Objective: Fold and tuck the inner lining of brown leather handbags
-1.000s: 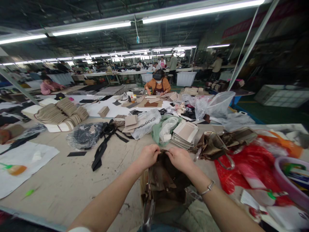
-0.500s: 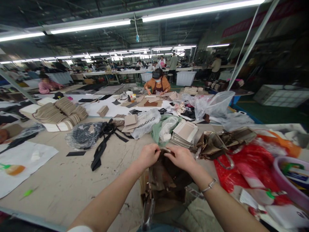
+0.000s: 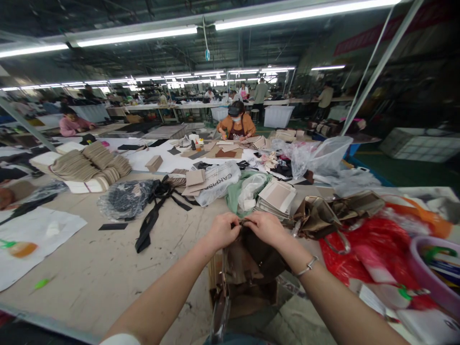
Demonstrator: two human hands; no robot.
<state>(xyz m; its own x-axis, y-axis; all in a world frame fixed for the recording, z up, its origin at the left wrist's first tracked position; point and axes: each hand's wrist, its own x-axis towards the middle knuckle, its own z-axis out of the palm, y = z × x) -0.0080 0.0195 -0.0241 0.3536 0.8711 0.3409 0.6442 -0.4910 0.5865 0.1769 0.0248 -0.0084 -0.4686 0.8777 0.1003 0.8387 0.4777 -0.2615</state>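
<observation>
A dark brown bag (image 3: 251, 268) stands at the near edge of the table, a plastic-wrapped strap hanging at its left side. My left hand (image 3: 223, 231) pinches its top edge with curled fingers. Close beside it, my right hand (image 3: 265, 227) grips the same edge, its fingertips almost meeting the left ones. What lies right under the fingertips is hidden. Just beyond my hands are a stack of beige panels (image 3: 276, 195) and a green and clear plastic bag (image 3: 249, 189).
More brown bags (image 3: 319, 213) lie to the right, near red plastic (image 3: 362, 249) and a purple basin (image 3: 419, 258). Black straps (image 3: 149, 227) and a wrapped bundle (image 3: 125, 200) are on the left. Across the table sits a co-worker (image 3: 236, 125) in orange.
My right hand has shifted slightly left, bringing its fingertips closer to my left hand on the bag's edge. The bag stays in place.
</observation>
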